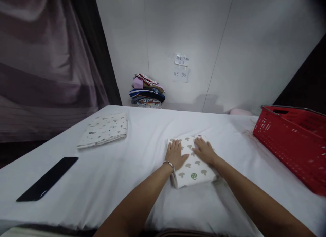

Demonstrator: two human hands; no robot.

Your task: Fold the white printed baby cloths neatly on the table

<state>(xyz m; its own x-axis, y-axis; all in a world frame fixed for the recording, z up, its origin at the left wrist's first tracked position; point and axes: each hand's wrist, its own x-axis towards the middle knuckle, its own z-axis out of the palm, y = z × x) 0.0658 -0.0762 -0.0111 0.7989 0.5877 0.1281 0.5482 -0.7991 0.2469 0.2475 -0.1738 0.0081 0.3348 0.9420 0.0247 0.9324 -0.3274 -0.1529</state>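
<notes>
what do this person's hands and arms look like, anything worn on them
The left hand is ungloved, with a slim, silvery bracelet at the wrist. The right hand is also ungloved, its wrist bare. No sleeves show on either arm.

The hands and forearms are bare, with a slim silvery bracelet circling the left wrist.

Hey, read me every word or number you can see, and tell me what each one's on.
"45-50": on the lower paper on the wall.
Handwritten Chinese characters: on the upper paper, too small and blurred to read surely.
I see no lettering on the mushroom-print cloth or red basket.
</notes>
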